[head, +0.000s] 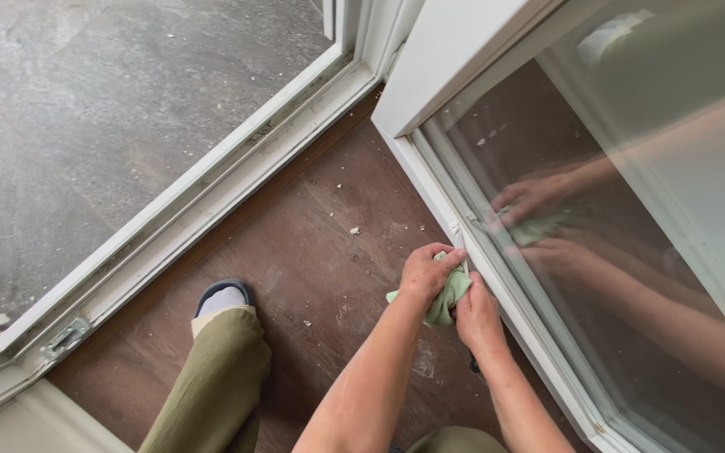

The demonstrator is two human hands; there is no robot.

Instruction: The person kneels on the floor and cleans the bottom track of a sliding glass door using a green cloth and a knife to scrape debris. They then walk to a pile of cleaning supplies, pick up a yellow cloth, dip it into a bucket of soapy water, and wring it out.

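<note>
Both hands (pixel 451 294) bent, gripping green cloth (pixel 448 295)

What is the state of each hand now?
Left hand: closed, gripping the green cloth.
Right hand: closed, at the cloth beside the white window frame.

Your hands hold the cloth (pixel 446 295) against the door frame (pixel 497 289), on your right. Threshold track (pixel 211 180) lies left; your foot (pixel 222 298) stands between.
</note>
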